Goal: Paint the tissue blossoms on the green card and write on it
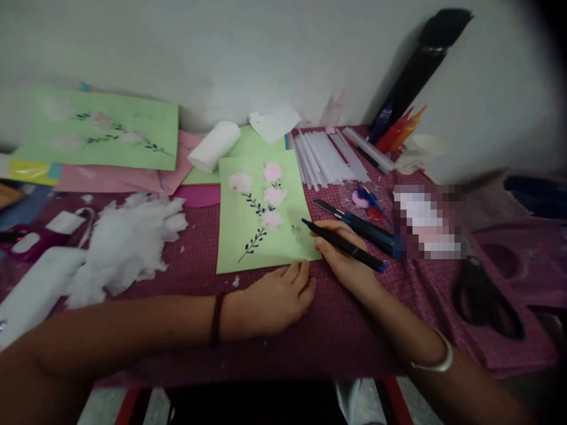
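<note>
A light green card [234, 236] lies before me, bearing fluffy pale pink flowers [271, 220] and a dark leafy stem [256, 241]. Small dark marks [296, 231], too fine to read, show near its right edge. My right hand [343, 254] grips a black pen [339, 243] with a blue end, slanted over that edge. Whether the pen's left tip touches the card I cannot tell. My left hand [274, 298] rests palm down, fingers loosely extended, with its fingertips at the card's lower edge. Beside the right hand lies a dark blue cutter knife [367, 230].
Cotton-like white pieces [128, 242] are heaped on the left. Behind them another decorated green card [146, 118] leans by the wall. White glue sticks [325, 156] lie at the back, near a white roll [215, 144]. Black-handled scissors [487, 295] sit far right.
</note>
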Tool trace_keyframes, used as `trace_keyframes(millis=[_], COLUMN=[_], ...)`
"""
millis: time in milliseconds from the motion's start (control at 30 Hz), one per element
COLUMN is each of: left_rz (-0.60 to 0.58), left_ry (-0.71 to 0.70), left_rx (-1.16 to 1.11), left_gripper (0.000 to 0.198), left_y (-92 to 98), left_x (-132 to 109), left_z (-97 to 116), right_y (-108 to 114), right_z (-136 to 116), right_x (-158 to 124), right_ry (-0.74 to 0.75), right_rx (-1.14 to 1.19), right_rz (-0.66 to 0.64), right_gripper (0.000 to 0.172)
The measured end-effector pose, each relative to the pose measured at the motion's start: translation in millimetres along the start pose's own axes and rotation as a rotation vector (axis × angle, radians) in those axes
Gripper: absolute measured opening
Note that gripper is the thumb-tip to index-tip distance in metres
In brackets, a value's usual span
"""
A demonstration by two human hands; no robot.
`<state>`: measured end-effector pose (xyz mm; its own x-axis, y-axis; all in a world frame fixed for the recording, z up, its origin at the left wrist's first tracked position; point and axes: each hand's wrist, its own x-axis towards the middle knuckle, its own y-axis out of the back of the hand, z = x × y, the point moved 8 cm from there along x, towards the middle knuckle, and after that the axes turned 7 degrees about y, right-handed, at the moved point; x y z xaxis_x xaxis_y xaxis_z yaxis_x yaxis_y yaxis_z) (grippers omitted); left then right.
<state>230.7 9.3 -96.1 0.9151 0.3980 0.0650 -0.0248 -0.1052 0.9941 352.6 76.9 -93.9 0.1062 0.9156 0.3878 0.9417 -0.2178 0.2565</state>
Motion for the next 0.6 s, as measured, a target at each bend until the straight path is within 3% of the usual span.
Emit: trace_keyframes(millis=[167, 433, 533, 600], left_rz=[-0.046, 0.04, 0.094, 0.22], left_ry=[0.104, 0.261, 0.38, 0.629], left_rx=[-0.058, -0.221, -0.311, -0.366], left_gripper=[0.045, 0.031, 0.029, 0.031], left_y=[4.2, 5.3, 16.4, 26.0], left_x=[4.4, -0.9, -21.0, -44.7], left_z=[1.8, 2.7, -33.9, -85.3], right_y=[-23.8, -45.5, -48.6, -49.3], right_z=[-2.5, -35.9, -44.2, -40.5], right_x=[0.2, 10.9, 26.6, 36.2], right_ry=[0.121, 0.317, 0.314, 0.258], right_rx=[-0.065, -0.19, -0.174, -0.078], right_rz=[-0.183, -0.413, -0.357, -0.295], right_gripper=[0.023, 0.028, 0.024, 0.023])
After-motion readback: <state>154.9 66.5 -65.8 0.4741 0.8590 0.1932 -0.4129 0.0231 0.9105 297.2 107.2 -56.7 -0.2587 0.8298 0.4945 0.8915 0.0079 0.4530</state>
